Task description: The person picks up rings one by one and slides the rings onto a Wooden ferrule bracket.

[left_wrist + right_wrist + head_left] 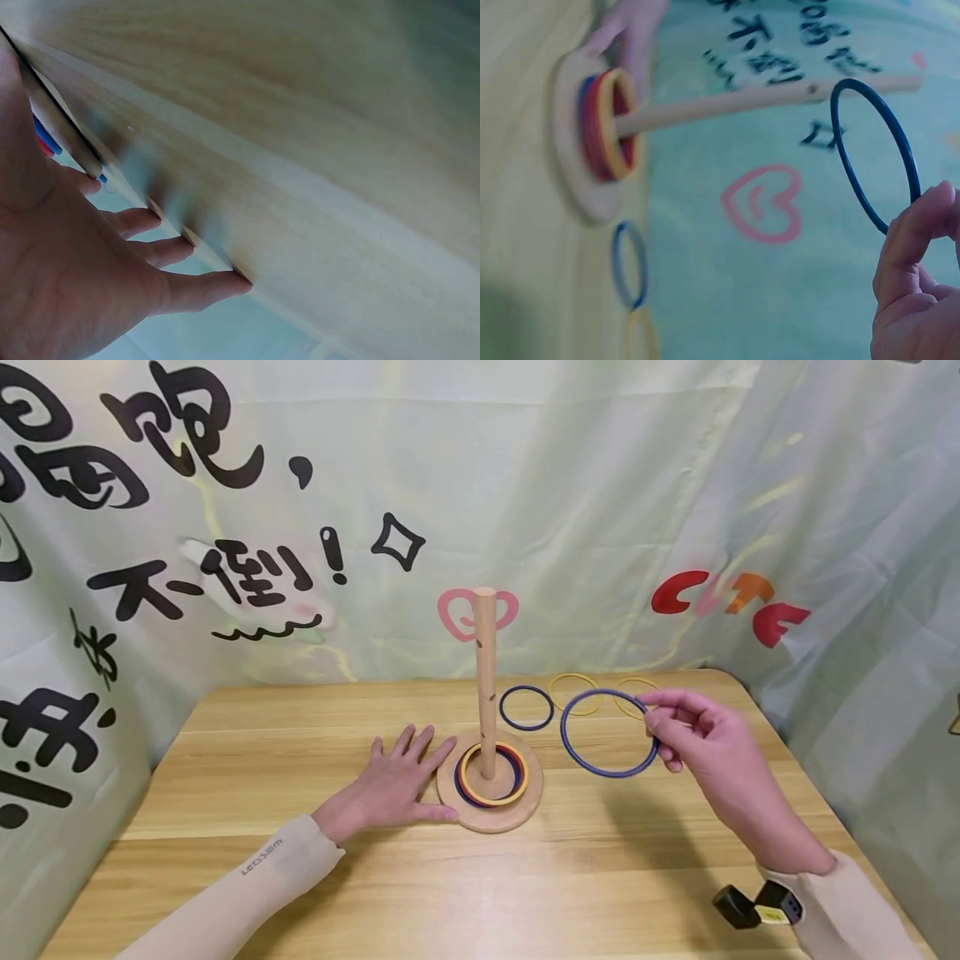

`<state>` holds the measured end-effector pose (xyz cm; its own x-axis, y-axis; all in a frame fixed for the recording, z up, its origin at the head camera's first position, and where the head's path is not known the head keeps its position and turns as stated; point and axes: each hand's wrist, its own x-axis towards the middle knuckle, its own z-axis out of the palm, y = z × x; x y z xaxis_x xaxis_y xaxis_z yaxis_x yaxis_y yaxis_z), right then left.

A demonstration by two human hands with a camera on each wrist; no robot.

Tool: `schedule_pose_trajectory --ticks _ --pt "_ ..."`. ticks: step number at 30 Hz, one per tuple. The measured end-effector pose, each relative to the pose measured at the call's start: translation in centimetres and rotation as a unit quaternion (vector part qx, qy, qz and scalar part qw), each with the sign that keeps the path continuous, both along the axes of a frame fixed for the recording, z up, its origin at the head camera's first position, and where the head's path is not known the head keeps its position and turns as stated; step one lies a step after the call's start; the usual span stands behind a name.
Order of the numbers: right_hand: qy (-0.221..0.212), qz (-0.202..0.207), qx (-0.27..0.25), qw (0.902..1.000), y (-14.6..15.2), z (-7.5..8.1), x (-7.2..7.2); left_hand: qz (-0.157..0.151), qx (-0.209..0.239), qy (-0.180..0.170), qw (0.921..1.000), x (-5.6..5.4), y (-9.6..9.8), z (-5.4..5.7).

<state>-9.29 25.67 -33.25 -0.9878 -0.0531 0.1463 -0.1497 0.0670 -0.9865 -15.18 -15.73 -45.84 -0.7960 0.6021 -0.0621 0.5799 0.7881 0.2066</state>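
Observation:
Between thumb and fingers my right hand (712, 752) pinches a blue ring (609, 775), raised above the table to the right of the post. A wooden post (487, 677) stands upright on a round wooden base (495, 821). Stacked around the post's foot lie several rings, with a yellow ring (517, 797) on top and red and blue ones beneath; the right wrist view shows this stack (600, 127) from the side. My left hand (393, 785) lies with spread fingers at the base's left edge, its thumb and index finger touching it.
Behind the post, on the right, another blue ring (527, 727) lies on the wooden table (300, 727). Beside it are two yellow rings, one nearer (573, 675) and one farther right (636, 679). A printed curtain (570, 510) hangs along the back and sides.

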Motion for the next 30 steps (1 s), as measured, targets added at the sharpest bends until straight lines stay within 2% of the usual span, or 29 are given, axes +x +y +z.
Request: schedule_pose_trajectory --ticks 9,19,24,30 --pt "0.070 -0.011 -0.072 0.9949 -3.1 4.7 -0.7 0.000 -0.003 -0.002 1.0000 -0.1 0.1 -0.1" --pt "0.141 0.046 -0.168 0.9745 -6.4 7.6 -1.7 0.001 -0.003 -0.002 1.0000 -0.1 0.1 -0.1" --pt "0.156 0.058 -0.178 0.9698 -8.0 8.5 -2.4 0.000 -0.003 0.001 1.0000 -0.2 0.1 -0.1" --pt "0.154 0.042 -0.143 0.9768 -9.7 9.1 -3.2 0.001 -0.003 -0.002 1.0000 -0.1 0.1 -0.1"
